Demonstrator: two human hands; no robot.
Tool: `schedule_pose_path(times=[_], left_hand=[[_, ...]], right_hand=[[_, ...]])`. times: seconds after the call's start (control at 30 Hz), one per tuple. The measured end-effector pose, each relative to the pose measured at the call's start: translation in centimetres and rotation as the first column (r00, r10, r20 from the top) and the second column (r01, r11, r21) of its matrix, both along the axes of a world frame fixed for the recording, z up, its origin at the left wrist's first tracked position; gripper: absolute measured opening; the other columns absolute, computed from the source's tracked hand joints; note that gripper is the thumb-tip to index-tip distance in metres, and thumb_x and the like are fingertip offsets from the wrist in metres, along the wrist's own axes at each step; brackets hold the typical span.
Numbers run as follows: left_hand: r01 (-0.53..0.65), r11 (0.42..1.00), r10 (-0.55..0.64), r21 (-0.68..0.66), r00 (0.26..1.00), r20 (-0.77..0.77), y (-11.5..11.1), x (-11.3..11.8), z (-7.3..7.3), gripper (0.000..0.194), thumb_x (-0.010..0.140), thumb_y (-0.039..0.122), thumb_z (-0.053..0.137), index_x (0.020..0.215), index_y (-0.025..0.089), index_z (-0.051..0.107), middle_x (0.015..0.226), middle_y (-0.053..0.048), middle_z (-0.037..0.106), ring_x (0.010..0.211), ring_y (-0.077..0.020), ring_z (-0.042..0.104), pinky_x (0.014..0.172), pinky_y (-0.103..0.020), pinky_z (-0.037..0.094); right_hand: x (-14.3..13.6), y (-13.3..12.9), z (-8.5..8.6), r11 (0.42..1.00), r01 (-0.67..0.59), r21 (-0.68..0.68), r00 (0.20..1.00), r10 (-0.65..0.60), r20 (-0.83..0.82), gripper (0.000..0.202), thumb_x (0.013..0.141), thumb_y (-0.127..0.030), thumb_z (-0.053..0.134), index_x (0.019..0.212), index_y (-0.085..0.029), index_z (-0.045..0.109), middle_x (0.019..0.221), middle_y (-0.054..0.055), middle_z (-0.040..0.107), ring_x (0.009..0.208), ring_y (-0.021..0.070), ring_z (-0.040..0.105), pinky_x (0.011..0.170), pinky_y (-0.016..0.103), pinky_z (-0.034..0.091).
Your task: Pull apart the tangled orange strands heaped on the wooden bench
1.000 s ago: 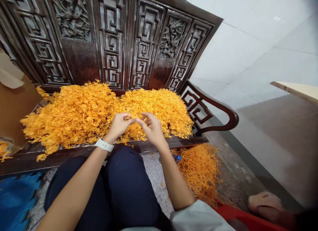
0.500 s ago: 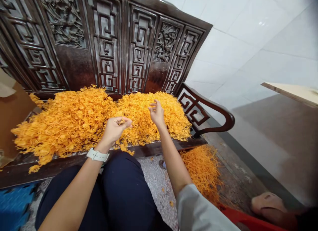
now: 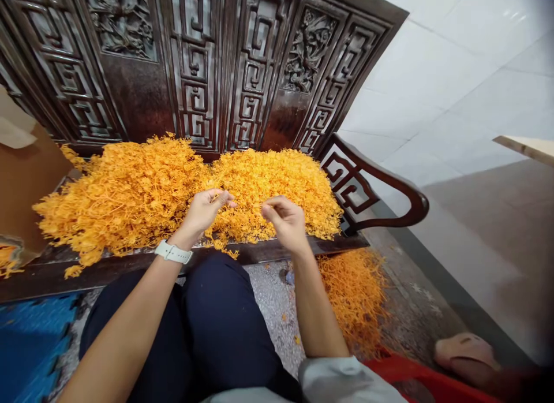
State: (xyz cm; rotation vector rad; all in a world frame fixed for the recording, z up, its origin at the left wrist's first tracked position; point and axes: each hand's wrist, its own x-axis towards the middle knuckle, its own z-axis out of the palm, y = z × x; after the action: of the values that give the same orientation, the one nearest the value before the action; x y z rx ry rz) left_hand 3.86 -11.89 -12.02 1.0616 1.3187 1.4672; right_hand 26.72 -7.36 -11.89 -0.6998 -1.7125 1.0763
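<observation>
My left hand (image 3: 203, 213), with a pale watch (image 3: 173, 252) on its wrist, is closed in a pinch in front of the yellow-orange heap. Whatever its fingertips hold blends into the heap behind. My right hand (image 3: 286, 223) faces it a short way to the right, thumb and fingers brought together. What lies in that pinch I cannot make out. Behind both hands, a left pile of stringy, branched yellow-orange pieces (image 3: 125, 189) and a right pile of smaller flower-like yellow pieces (image 3: 259, 172) meet on the dark wooden bench (image 3: 255, 254).
The bench has a carved backrest (image 3: 147, 100) and a curved armrest (image 3: 389, 181). On the floor at right lie darker orange stringy pieces (image 3: 352, 287) by a red container (image 3: 398, 368). A cardboard box (image 3: 34, 183) stands left, above a blue mat (image 3: 34, 339). A slipper (image 3: 465, 354) lies lower right.
My right hand has drawn back from over the right pile towards me, and its spread fingers have come together. The left hand keeps its pinch. The view has shifted slightly.
</observation>
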Motion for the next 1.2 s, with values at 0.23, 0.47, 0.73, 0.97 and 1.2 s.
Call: schedule_pose_path(times=[0.23,0.47,0.73,0.97,1.2], left_hand=[[0.071,0.997,-0.071,-0.027,0.997,0.005,-0.2,-0.4,-0.2,0.063,0.085,0.081,0.067,0.086,0.019,0.075,0.062,-0.004,0.063,0.047,-0.0109,0.032,0.049,-0.027,0.021],[0.189,0.981,-0.146,0.038,0.857,-0.493,-0.5,1.5,-0.9,0.053,0.104,0.064,0.048,0.088,0.021,0.075,0.052,-0.001,0.053,0.051,-0.0190,0.050,0.059,-0.032,0.033],[0.257,0.966,-0.095,-0.019,0.286,-0.953,-1.9,2.3,-0.4,0.033,0.103,0.024,0.045,0.098,0.017,0.077,0.082,-0.014,0.077,0.073,-0.0292,0.070,0.065,-0.035,0.035],[0.392,0.917,-0.218,0.076,0.651,-0.727,-1.4,1.8,-0.2,0.045,0.096,0.010,0.044,0.115,0.024,0.083,0.115,-0.006,0.084,0.101,-0.0210,0.079,0.090,-0.029,0.052],[0.038,0.993,0.028,0.114,0.854,-0.519,1.6,-2.6,-1.6,0.044,0.106,0.049,0.052,0.099,0.017,0.081,0.060,-0.002,0.063,0.054,-0.0166,0.056,0.056,-0.026,0.040]], right_hand=[[8.8,-2.7,-2.2,0.954,0.199,-0.224,0.741,-0.296,-0.603,0.061,0.098,-0.084,0.037,0.107,-0.041,0.078,0.067,-0.004,0.023,0.056,0.0184,0.005,0.045,0.033,0.011],[6.4,-4.5,-1.9,0.969,-0.006,-0.246,0.960,-0.063,-0.274,0.026,0.097,-0.056,0.070,0.115,-0.037,0.074,0.066,-0.004,0.049,0.054,0.0139,0.037,0.051,0.028,0.033],[-0.6,-3.2,0.8,0.944,-0.065,0.325,0.972,-0.013,0.233,0.020,0.106,-0.030,0.059,0.102,-0.020,0.076,0.080,0.002,0.070,0.071,0.0139,0.061,0.072,0.029,0.048],[-1.4,-7.4,2.3,0.940,-0.272,0.207,0.960,0.279,-0.008,0.032,0.105,-0.028,0.060,0.075,-0.020,0.064,0.067,-0.001,0.061,0.062,0.0110,0.054,0.064,0.027,0.044],[4.0,-10.3,3.7,0.266,-0.897,0.352,0.172,0.946,-0.276,0.039,0.096,-0.050,0.075,0.066,-0.026,0.066,0.059,-0.005,0.067,0.047,0.0056,0.055,0.048,0.028,0.037]])
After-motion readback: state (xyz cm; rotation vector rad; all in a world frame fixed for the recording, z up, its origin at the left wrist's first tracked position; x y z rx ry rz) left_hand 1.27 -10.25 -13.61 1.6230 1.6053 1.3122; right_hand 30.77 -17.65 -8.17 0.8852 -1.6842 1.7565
